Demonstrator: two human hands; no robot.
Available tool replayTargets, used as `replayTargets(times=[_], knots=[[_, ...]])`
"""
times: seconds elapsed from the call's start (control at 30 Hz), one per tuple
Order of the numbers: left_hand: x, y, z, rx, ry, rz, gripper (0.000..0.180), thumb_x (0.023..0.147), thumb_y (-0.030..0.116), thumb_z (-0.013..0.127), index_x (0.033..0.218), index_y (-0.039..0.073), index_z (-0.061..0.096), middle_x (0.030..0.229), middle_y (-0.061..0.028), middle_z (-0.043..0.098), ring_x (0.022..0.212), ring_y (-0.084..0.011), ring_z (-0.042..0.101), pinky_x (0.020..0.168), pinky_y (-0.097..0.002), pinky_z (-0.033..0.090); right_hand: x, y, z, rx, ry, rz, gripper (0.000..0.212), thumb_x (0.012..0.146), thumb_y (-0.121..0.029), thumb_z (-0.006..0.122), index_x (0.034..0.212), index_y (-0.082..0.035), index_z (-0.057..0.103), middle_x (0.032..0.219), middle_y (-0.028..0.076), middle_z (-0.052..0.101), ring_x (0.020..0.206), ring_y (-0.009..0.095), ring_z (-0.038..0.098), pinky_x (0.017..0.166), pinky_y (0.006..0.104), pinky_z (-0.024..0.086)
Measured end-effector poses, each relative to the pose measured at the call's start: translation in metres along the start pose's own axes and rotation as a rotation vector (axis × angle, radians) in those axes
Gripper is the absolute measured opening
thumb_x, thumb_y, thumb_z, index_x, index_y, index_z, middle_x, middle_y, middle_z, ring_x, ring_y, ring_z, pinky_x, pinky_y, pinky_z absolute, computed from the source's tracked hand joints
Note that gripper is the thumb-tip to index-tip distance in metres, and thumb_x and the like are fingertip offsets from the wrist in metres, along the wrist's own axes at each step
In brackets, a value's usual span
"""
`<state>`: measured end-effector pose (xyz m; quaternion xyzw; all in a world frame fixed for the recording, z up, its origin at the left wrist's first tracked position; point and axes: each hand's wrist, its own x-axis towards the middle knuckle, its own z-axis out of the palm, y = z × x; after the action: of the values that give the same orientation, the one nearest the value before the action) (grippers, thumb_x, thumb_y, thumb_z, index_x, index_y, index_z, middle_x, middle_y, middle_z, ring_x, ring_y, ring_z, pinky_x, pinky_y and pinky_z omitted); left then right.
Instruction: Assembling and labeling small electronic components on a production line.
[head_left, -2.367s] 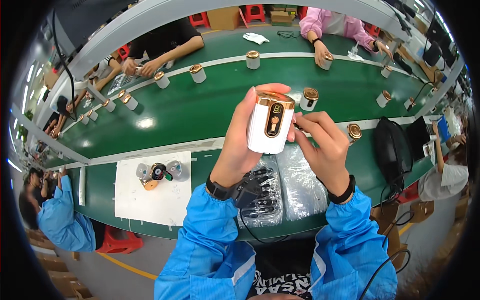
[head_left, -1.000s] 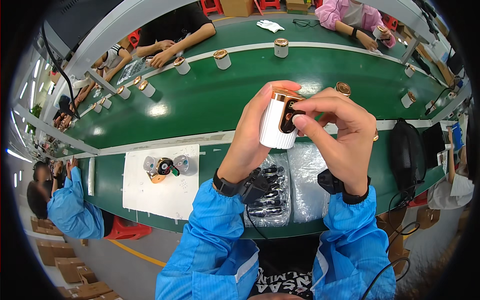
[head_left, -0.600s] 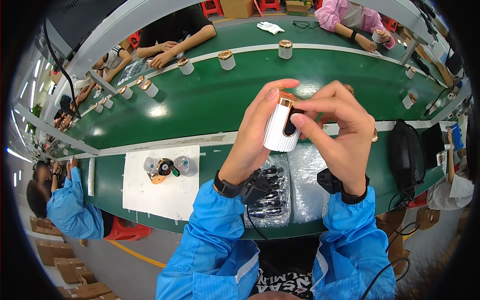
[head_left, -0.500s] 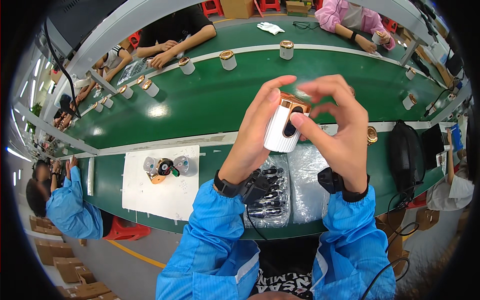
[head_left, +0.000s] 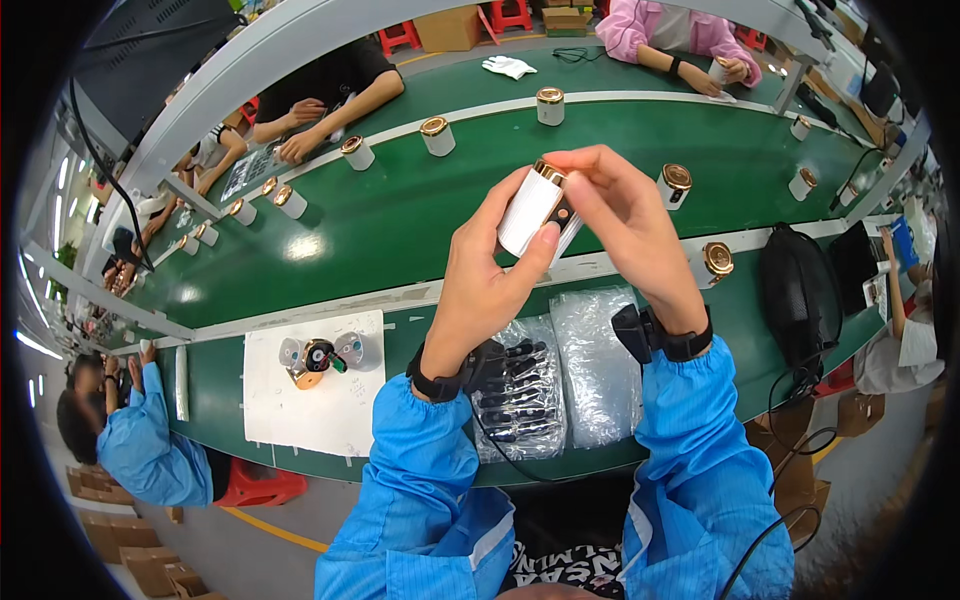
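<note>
Over the green belt, I hold a small white ribbed cylinder (head_left: 527, 215) with a shiny copper-coloured top and a dark panel carrying a small round button. It is tilted, top end up and away from me. My left hand (head_left: 478, 272) is wrapped round its body, the thumb on the lower part of the dark panel. My right hand (head_left: 628, 220) closes on its upper end, thumb and fingertips at the copper top; part of that end is hidden behind the fingers. Below my wrists lies a clear plastic pack (head_left: 520, 395) of several dark parts.
Flat clear bags (head_left: 600, 370) lie beside the pack. Left, a white sheet (head_left: 310, 410) bears a small assembly (head_left: 320, 355) and clear cups. Similar cylinders (head_left: 437, 137) stand along the belt, another (head_left: 714, 262) on its near edge. A black bag (head_left: 800, 300) sits right. Co-workers sit around.
My right hand has gone from spread, moving fingers at the dark panel to gripping the top. The cylinder has tipped and shifted left, and my left thumb now rests on its panel.
</note>
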<state>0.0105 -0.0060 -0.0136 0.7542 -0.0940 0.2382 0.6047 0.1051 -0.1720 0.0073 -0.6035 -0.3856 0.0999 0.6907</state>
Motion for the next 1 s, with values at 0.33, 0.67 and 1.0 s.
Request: replayTargets(times=[0.33,0.67,1.0], knots=[[-0.004,-0.007,-0.005,0.048,0.082,-0.008,0.055,0.102,0.018,0.070,0.148,-0.004,0.053,0.131,-0.0152,0.069,0.117,-0.0179,0.065,0.099,-0.0335,0.052,0.004,0.015,0.013,-0.122,-0.011,-0.134,0.036,0.108,-0.013,0.061,0.140,0.000,0.060,0.124,0.009,0.070,0.112,0.016,0.065,0.100,0.0322,0.053],[-0.001,-0.019,-0.027,0.332,0.058,-0.033,0.063,0.101,0.024,0.071,0.157,0.006,0.047,0.146,-0.0172,0.056,0.123,-0.0261,0.063,0.101,-0.0413,0.052,0.012,0.045,0.003,-0.322,-0.005,-0.223,0.043,0.104,-0.014,0.067,0.143,0.000,0.056,0.124,0.015,0.066,0.112,0.023,0.065,0.099,0.0379,0.052],[-0.001,0.003,-0.053,0.228,0.078,0.000,0.058,0.102,0.022,0.071,0.154,0.009,0.051,0.146,-0.0146,0.054,0.122,-0.0272,0.063,0.104,-0.0417,0.051,0.038,0.165,-0.006,-0.872,-0.146,0.067,0.045,0.098,-0.015,0.067,0.141,-0.007,0.054,0.120,0.020,0.059,0.111,0.044,0.061,0.099,0.0483,0.051]])
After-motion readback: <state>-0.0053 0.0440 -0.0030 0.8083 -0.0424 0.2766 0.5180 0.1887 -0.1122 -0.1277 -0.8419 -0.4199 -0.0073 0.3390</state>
